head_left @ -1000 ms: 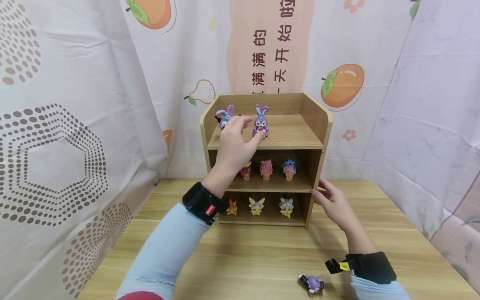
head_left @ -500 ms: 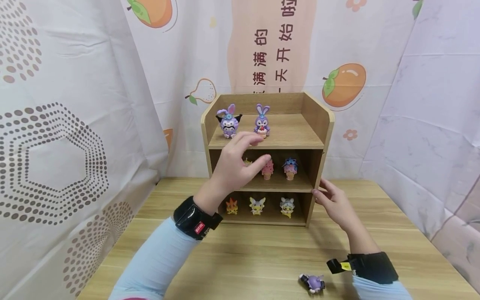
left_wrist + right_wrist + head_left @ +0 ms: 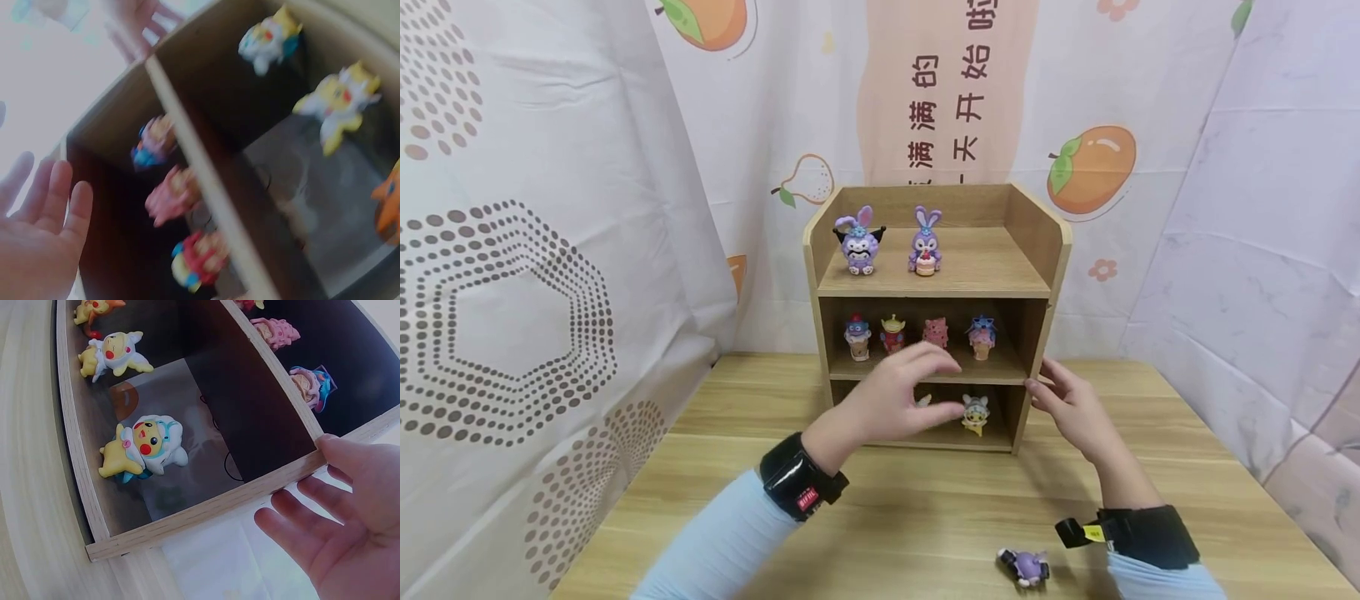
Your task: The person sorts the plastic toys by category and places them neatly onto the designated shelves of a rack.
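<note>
Left hand: my left hand [image 3: 898,400] hovers empty, fingers loosely spread, before the wooden shelf [image 3: 1037,250].
Right hand: my right hand [image 3: 1070,407] rests straight fingers against the shelf's right side.
Purple figure [image 3: 1024,566]: lies on the table [image 3: 925,517], near my right wrist.

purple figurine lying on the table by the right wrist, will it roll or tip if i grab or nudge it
The purple figurine already lies on its side on the table, so it has nothing left to tip; a nudge would probably slide or rock it. Its ears and limbs make a long roll unlikely. It looks like small moulded plastic, so probably stiff and light, and its smooth surface may be a bit slippery.
</note>
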A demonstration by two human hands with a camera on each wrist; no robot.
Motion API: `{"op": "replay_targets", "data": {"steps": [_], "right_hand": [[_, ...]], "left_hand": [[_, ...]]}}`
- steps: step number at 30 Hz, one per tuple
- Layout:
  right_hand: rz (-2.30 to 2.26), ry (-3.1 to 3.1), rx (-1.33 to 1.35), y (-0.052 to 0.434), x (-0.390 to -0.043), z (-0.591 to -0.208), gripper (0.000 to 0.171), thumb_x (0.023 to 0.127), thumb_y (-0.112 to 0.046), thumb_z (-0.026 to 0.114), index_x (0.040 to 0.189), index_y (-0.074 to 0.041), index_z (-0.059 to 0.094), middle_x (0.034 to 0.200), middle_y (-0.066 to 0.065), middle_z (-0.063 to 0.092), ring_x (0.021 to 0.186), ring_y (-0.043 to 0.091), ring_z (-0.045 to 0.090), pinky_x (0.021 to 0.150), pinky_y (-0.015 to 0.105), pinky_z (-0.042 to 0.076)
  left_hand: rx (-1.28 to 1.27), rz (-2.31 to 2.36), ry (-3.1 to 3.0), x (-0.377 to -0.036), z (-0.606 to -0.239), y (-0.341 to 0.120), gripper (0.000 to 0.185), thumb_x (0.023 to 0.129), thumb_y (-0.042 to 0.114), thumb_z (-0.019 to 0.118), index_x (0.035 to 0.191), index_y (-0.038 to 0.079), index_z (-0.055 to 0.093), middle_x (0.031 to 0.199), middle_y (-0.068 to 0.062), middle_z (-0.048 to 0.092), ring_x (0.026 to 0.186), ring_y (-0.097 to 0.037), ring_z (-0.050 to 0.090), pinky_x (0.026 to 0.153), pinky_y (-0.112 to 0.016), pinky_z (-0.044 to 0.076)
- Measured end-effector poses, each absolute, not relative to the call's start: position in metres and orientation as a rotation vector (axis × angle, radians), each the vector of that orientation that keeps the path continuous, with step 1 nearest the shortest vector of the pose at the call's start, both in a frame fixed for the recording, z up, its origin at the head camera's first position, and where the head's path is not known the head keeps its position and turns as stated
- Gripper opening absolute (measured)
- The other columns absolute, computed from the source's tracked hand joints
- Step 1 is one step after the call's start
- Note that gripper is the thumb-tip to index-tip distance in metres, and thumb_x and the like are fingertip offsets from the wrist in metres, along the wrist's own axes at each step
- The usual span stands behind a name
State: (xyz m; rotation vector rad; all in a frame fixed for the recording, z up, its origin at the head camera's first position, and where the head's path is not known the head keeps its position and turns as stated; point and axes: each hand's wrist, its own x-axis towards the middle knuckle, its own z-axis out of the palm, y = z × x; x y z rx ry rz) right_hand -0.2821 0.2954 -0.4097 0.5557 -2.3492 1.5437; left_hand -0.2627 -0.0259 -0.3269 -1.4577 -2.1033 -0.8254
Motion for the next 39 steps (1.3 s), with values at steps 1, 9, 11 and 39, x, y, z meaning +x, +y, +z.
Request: {"op": "replay_targets", "data": {"steps": [1, 9, 11, 39], "right_hand": [[1.544, -2.349, 0.555, 0.295, -0.282, -0.410, 0.057, 0.106, -0.015, 0.056, 0.158, -0.004, 0.034, 0.151, 0.027, 0.045, 0.129, 0.031, 0.053, 0.089, 0.032, 0.056], [1.558, -2.359, 0.547, 0.294, -0.281, -0.409, 0.058, 0.107, -0.016, 0.055, 0.159, -0.004, 0.032, 0.153, 0.026, 0.042, 0.131, 0.043, 0.049, 0.089, 0.035, 0.057], [1.563, -2.360, 0.546, 0.294, -0.281, -0.410, 0.058, 0.107, -0.016, 0.055, 0.159, -0.004, 0.032, 0.153, 0.026, 0.042, 0.132, 0.044, 0.048, 0.089, 0.037, 0.057], [1.514, -2.379, 0.535, 0.297, -0.282, -0.411, 0.059, 0.107, -0.021, 0.056, 0.158, -0.003, 0.033, 0.153, 0.025, 0.042, 0.126, 0.018, 0.057, 0.088, 0.036, 0.057]], "left_hand": [[-1.462, -0.799, -2.163, -0.261, -0.332, -0.024, 0.043, 0.091, 0.033, 0.080, 0.123, 0.008, 0.066, 0.124, 0.000, 0.062, 0.115, -0.011, 0.059, 0.100, -0.020, 0.045], [-1.410, -0.520, -2.590, -0.247, -0.362, -0.008, 0.053, 0.091, 0.056, 0.072, 0.131, 0.021, 0.065, 0.124, 0.011, 0.061, 0.107, -0.002, 0.058, 0.091, -0.018, 0.048], [-1.399, -0.460, -2.653, -0.244, -0.367, -0.004, 0.058, 0.090, 0.059, 0.071, 0.133, 0.021, 0.065, 0.127, 0.010, 0.061, 0.110, -0.003, 0.059, 0.094, -0.020, 0.049], [-1.519, -0.122, -2.899, -0.204, -0.418, 0.054, 0.052, 0.082, 0.057, 0.079, 0.126, 0.032, 0.068, 0.126, 0.021, 0.061, 0.109, 0.001, 0.057, 0.088, -0.019, 0.049]]}}
